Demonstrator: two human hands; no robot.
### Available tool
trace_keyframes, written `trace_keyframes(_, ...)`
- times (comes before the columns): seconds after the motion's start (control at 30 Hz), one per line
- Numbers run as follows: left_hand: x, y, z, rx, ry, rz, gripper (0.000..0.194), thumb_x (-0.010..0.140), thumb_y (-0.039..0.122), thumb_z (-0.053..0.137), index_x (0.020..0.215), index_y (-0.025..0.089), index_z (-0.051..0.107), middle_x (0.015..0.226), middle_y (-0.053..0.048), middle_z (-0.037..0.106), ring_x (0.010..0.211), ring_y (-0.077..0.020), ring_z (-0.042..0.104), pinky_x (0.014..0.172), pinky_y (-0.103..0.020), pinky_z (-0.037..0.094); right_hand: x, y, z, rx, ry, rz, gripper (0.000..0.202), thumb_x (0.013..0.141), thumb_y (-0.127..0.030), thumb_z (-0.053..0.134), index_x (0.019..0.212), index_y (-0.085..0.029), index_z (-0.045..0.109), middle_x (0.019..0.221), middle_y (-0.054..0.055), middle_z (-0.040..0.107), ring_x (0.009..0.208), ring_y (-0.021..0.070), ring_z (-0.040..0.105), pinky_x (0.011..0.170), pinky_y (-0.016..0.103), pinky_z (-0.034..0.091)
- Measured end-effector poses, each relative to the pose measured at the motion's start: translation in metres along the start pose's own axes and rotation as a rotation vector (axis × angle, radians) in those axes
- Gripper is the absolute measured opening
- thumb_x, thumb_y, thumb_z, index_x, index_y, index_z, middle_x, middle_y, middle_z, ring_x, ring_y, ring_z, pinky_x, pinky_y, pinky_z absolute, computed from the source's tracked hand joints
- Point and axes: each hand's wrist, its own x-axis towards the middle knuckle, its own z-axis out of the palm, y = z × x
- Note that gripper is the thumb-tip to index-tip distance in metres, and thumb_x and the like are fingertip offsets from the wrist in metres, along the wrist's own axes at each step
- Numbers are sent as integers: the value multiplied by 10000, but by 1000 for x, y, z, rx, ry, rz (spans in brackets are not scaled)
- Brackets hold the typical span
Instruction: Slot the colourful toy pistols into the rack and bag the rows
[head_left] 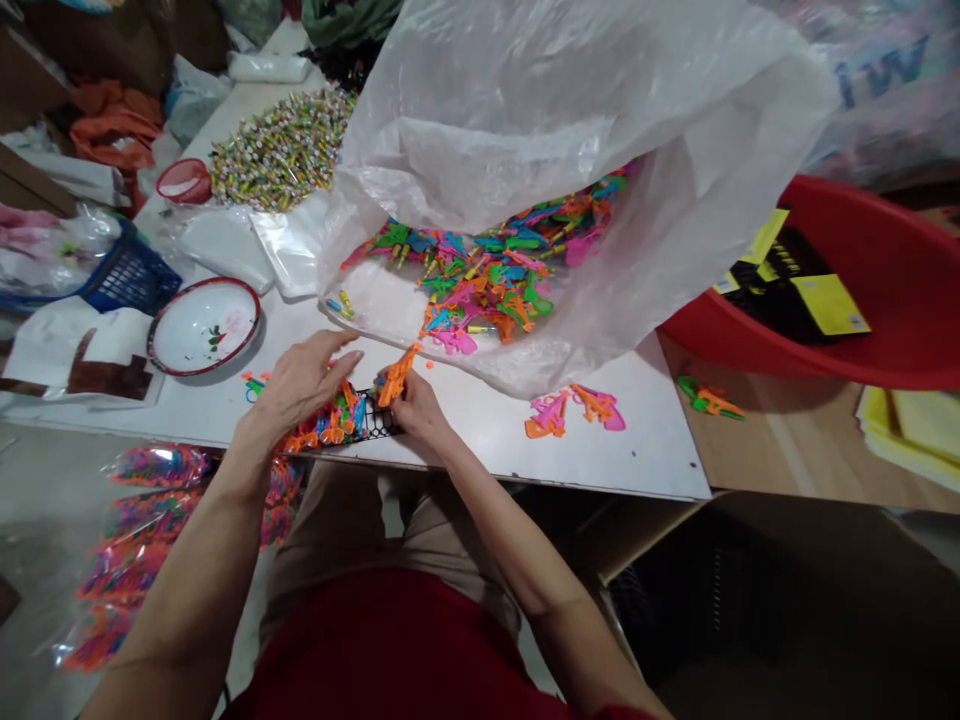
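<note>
My right hand (418, 408) is closed on an orange plastic toy (398, 376) above the right end of a black mesh rack (379, 420). Over the left part of the rack lies my left hand (304, 378), fingers apart and pointing right, nearest to colorful toys (326, 425) packed in the rack. Whether it touches them cannot be made out. A large clear plastic bag (600, 330) lies open behind my hands, with a heap of bright plastic toys (487, 285) inside. A few pink and orange toys (576, 410) rest on the white table to the right.
An enamel plate (204, 328) and a blue basket (139, 275) stand at the left. Farther back are a pile of small yellow pieces (281, 150) and a red mesh bowl (184, 182). A red tub (885, 250) is at the right. The white table's (480, 440) front edge is near my lap.
</note>
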Motion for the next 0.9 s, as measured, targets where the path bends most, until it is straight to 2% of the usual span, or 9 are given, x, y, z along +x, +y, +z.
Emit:
trace_keyframes(0.1, 0, 3, 3, 3, -112, -66, 530, 950, 516, 342, 1289, 182, 574, 1027, -83, 705, 946, -234, 651, 886, -352, 464, 11, -9, 3, -226, -124, -70, 243, 772, -132, 444, 996, -188, 522, 866, 27, 637, 794, 188, 607, 734, 292, 478)
trace_keyframes(0.17, -1, 2, 5, -10, -115, -71, 555, 938, 548, 365, 1322, 192, 548, 1033, -80, 705, 937, -235, 654, 871, -350, 465, 14, -13, 4, -381, -205, -122, 257, 771, -98, 439, 999, -188, 519, 909, 45, 641, 837, 202, 606, 758, 300, 473)
trace_keyframes(0.27, -2, -1, 6, -30, -106, -45, 619, 881, 620, 452, 1346, 218, 526, 1039, -67, 704, 885, -223, 655, 826, -337, 475, 14, -18, 5, -534, -259, -181, 310, 779, -63, 439, 1063, -169, 503, 999, 81, 632, 901, 210, 599, 787, 297, 470)
trace_keyframes(0.37, -3, -4, 5, -71, -93, -17, 617, 867, 628, 476, 1331, 227, 542, 1023, -57, 705, 844, -203, 652, 807, -319, 477, 15, -22, 5, -626, -285, -195, 273, 837, -71, 432, 1092, -149, 491, 1019, 100, 623, 921, 213, 592, 807, 299, 459)
trace_keyframes(0.5, -4, -5, 3, -113, -79, -12, 546, 904, 548, 447, 1302, 193, 563, 1013, -64, 708, 895, -203, 651, 843, -319, 476, 17, -27, 6, -693, -312, -161, 189, 910, -106, 418, 1077, -141, 499, 983, 96, 620, 870, 207, 591, 763, 290, 442)
trace_keyframes(0.77, -4, -4, 6, -12, -59, 20, 514, 909, 401, 404, 1343, 148, 510, 1153, -102, 678, 1014, -226, 640, 922, -358, 474, 11, -21, 4, -696, -280, -161, 101, 954, -174, 449, 1020, -177, 525, 1017, 71, 578, 903, 196, 565, 787, 283, 441)
trace_keyframes(0.9, -5, -4, 7, 21, -50, 60, 425, 879, 332, 396, 1204, 153, 602, 1087, -84, 702, 1003, -220, 647, 932, -362, 479, 12, -19, 11, -774, -281, -147, 158, 967, -165, 404, 1061, -193, 529, 1046, 83, 565, 954, 216, 554, 761, 300, 459)
